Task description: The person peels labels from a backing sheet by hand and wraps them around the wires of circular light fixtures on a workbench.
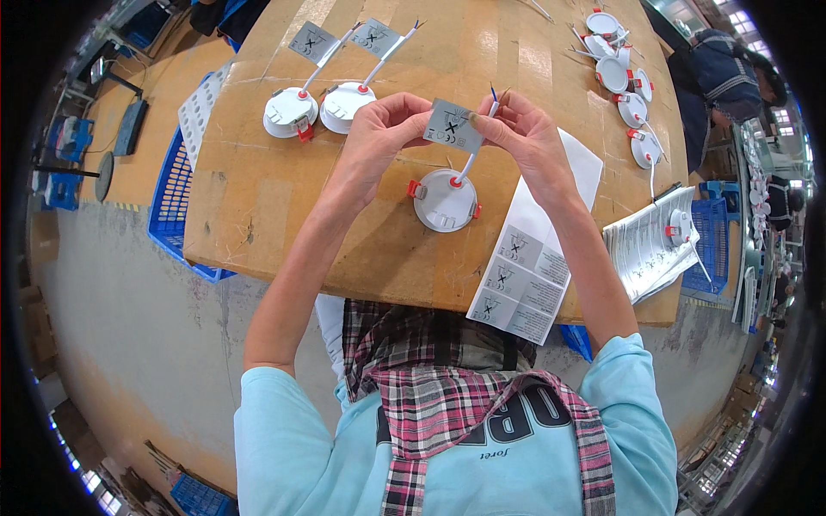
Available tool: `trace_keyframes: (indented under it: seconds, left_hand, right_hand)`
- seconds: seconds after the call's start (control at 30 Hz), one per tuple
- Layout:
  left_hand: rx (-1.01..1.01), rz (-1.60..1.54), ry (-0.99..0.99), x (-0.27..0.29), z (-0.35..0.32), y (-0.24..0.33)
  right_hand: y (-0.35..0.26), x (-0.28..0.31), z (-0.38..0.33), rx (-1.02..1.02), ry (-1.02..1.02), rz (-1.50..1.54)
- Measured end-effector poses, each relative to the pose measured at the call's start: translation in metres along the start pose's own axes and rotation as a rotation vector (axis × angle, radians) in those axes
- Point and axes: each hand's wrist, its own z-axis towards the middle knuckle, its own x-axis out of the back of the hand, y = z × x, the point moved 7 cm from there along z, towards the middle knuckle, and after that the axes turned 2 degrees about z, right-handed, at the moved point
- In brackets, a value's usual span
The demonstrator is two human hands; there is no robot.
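Note:
Between my two hands is a silver-grey label [453, 126], set around the white cable [467, 165] of a round white downlight [445, 203]. The downlight lies on the table in front of me, with red spring clips at its sides. My left hand [394, 125] pinches the label's left edge between thumb and fingers. My right hand [522, 133] pinches its right end where it meets the cable. Below my right forearm lies a white sheet of labels [527, 279], several grey ones still on it, reaching over the table's front edge.
Two labelled downlights [291, 112] stand at the far left of the brown table [344, 249]. Several more downlights [613, 75] line the right side. A stack of papers [641, 245] with a small downlight [679, 227] on it lies at right. A blue basket [172, 202] is beyond the left edge.

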Motion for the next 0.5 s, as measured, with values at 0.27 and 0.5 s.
trace_keyframes:
  seconds: [0.27, 0.5]
  left_hand:
    - [-0.019, 0.034, 0.012, 0.0000, -0.0010, 0.0024]
    - [0.040, 0.004, 0.011, -0.0006, 0.0026, -0.0039]
  right_hand:
    - [0.0016, 0.0006, 0.0015, -0.031, -0.042, -0.022]
    - [-0.0018, 0.0034, 0.0010, -0.001, -0.075, -0.028]
